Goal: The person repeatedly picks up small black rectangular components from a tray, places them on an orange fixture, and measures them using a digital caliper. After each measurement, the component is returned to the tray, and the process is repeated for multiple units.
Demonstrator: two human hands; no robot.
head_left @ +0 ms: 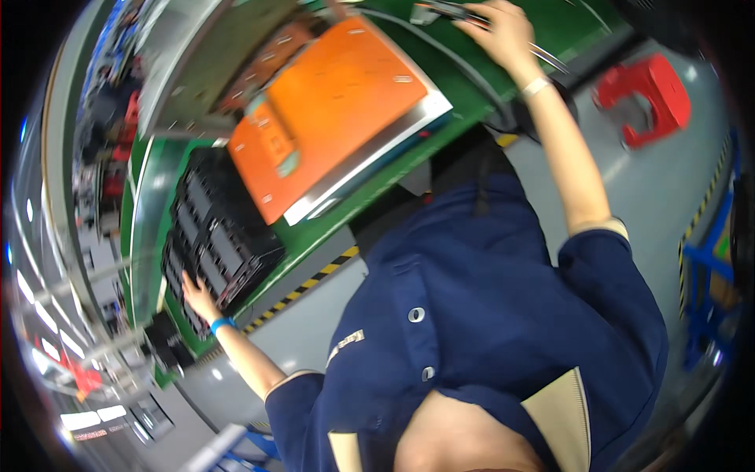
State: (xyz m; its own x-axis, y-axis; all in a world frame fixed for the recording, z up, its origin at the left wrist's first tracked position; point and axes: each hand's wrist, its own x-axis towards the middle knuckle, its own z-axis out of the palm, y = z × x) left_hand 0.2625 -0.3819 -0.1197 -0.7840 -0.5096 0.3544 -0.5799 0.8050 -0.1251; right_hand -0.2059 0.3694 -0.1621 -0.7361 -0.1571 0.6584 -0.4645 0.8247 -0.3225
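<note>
My right hand (503,35) is at the top, right of centre, over the green bench. Its fingers close round a slim dark hand tool with orange marks (452,11), whose left end is pale and metallic; blur hides its exact kind. Thin silver prongs (549,57) show beside that wrist. Far to the left, my left hand (198,297) has its fingers stretched out at the edge of a stack of black trays with grey parts (212,236). It appears to touch them and grips nothing that I can see.
A bright orange plate (338,102) lies on a pale base in a machine's opening between my hands. Metal machine housing (193,63) rises behind it. The green bench's front edge (354,206) runs before me. A red stool (649,101) stands on the floor at right.
</note>
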